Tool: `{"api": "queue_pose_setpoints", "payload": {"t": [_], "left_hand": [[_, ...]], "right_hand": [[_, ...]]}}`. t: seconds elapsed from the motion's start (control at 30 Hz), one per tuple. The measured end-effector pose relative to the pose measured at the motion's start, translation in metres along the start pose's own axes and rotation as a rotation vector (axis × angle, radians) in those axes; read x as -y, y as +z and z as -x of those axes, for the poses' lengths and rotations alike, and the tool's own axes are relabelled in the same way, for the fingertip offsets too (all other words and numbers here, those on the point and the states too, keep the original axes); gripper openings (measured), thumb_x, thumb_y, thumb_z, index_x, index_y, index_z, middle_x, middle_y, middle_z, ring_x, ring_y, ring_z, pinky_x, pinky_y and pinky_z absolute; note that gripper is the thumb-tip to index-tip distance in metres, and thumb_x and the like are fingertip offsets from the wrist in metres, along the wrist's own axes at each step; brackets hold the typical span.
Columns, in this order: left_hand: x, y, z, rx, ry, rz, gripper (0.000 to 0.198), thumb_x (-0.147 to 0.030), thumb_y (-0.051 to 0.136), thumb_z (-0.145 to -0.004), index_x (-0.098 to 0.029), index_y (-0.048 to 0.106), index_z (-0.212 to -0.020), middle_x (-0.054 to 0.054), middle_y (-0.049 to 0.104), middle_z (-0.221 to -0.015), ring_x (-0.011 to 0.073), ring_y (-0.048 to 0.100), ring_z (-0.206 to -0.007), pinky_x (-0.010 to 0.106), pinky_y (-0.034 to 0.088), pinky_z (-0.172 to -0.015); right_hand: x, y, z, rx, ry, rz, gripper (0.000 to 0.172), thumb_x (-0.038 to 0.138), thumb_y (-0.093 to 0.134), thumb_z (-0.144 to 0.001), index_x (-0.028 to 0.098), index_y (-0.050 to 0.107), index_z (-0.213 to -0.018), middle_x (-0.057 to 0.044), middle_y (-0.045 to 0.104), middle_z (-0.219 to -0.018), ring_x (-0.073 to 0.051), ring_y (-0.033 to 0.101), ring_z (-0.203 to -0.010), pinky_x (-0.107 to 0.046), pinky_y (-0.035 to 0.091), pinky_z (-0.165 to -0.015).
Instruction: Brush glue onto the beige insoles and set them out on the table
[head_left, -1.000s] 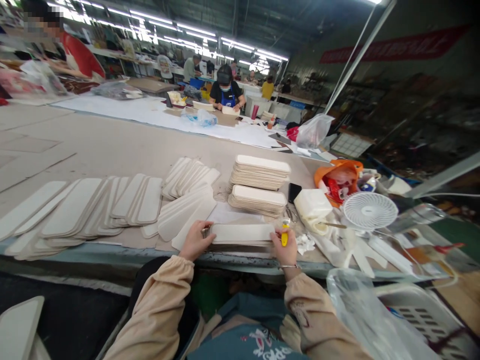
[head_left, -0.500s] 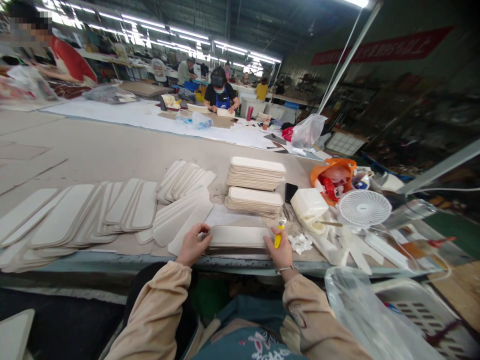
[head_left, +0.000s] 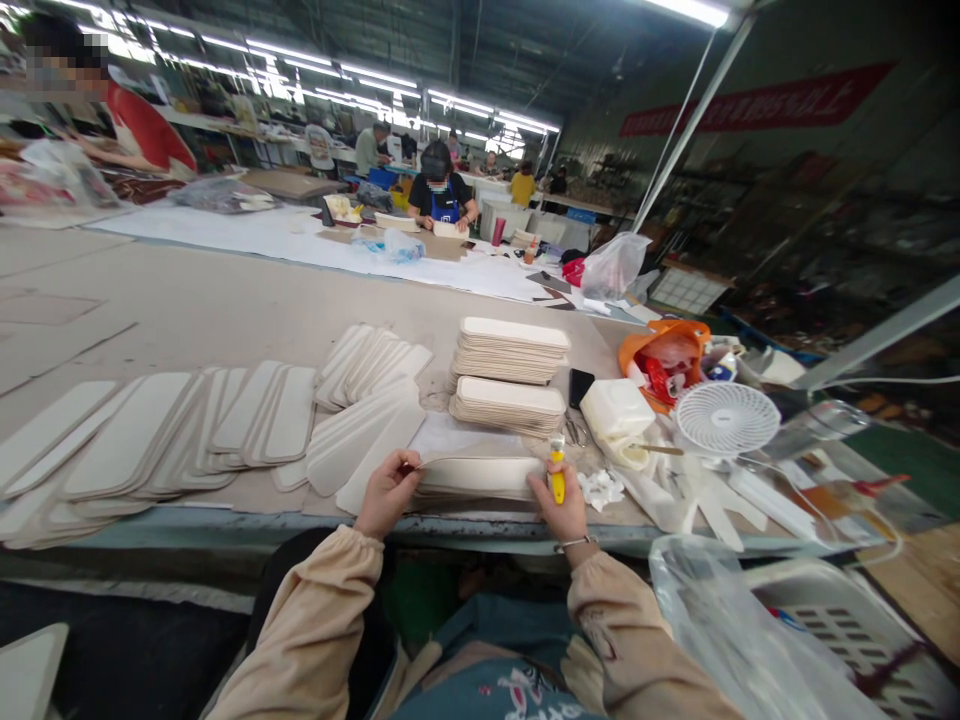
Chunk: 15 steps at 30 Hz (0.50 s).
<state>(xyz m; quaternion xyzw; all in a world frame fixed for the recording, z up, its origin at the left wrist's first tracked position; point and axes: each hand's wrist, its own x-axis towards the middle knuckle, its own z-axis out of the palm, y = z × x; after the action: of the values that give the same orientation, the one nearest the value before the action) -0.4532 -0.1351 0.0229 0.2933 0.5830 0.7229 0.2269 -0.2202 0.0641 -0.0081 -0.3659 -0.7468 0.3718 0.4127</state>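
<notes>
A small stack of long cream rounded-end board pieces (head_left: 480, 475) lies at the near edge of the table (head_left: 225, 300). My left hand (head_left: 386, 492) pinches the stack's left end, with the top piece lifted a little there. My right hand (head_left: 561, 505) rests against the stack's right end and grips a yellow-handled brush (head_left: 557, 470) that points upright. Both hands are closed.
Rows of the same cream pieces (head_left: 150, 435) fan out to the left, and two neat stacks (head_left: 510, 375) stand behind. To the right are a white tub (head_left: 616, 408), a small white fan (head_left: 727, 418), an orange bag (head_left: 666, 355) and a plastic bag (head_left: 742, 640). Other people work at far tables.
The top piece's left end has risen under my left fingers. The brush in my right hand has swung from tilted to upright. The view shifted slightly.
</notes>
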Motion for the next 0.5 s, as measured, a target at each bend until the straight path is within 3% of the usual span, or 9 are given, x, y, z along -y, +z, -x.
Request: {"api": "queue_pose_setpoints", "payload": {"t": [0.1,0.23,0.33,0.43,0.5], "left_hand": [[-0.003,0.002,0.003,-0.061,-0.031,0.117,0.024,-0.031,0.075,-0.069,-0.018,0.056,-0.077,-0.001,0.057,-0.082,0.0118,0.053,-0.075,0.022,0.043,-0.069],[-0.012,0.007,0.024,-0.072,-0.217,0.362,0.033,-0.027,0.082,-0.064,-0.019,0.053,-0.079,-0.004,0.056,-0.078,0.0072,0.051,-0.062,0.017,0.041,-0.054],[-0.018,0.018,0.059,0.038,-0.425,0.497,0.04,-0.022,0.084,-0.061,-0.019,0.059,-0.091,-0.002,0.061,-0.081,0.0103,0.058,-0.065,0.019,0.047,-0.054],[-0.024,0.034,0.098,0.233,-0.667,0.57,0.058,-0.029,0.083,-0.063,-0.019,0.061,-0.116,0.009,0.067,-0.101,0.0222,0.068,-0.08,0.031,0.057,-0.061],[-0.029,0.046,0.12,0.359,-0.775,0.595,0.059,-0.04,0.078,-0.071,-0.016,0.06,-0.122,0.014,0.069,-0.102,0.0294,0.07,-0.084,0.035,0.059,-0.061]], "right_hand": [[0.012,-0.001,-0.003,-0.075,0.025,-0.136,0.041,0.048,0.074,-0.073,0.024,0.046,-0.09,0.001,0.057,-0.086,-0.018,0.058,-0.08,-0.036,0.048,-0.079],[0.041,-0.012,-0.018,-0.121,0.076,-0.369,0.049,0.045,0.079,-0.068,0.026,0.041,-0.091,0.003,0.057,-0.086,-0.015,0.057,-0.072,-0.031,0.049,-0.07],[0.067,-0.028,-0.029,-0.093,0.092,-0.484,0.051,0.04,0.083,-0.065,0.026,0.041,-0.092,0.002,0.059,-0.089,-0.017,0.06,-0.078,-0.032,0.051,-0.072],[0.087,-0.038,-0.034,-0.005,0.096,-0.512,0.051,0.035,0.085,-0.064,0.027,0.043,-0.091,0.003,0.059,-0.087,-0.017,0.06,-0.078,-0.031,0.051,-0.071],[0.099,-0.039,-0.033,0.041,0.101,-0.528,0.051,0.034,0.086,-0.063,0.027,0.043,-0.09,0.004,0.058,-0.084,-0.016,0.06,-0.076,-0.03,0.05,-0.069]]}}
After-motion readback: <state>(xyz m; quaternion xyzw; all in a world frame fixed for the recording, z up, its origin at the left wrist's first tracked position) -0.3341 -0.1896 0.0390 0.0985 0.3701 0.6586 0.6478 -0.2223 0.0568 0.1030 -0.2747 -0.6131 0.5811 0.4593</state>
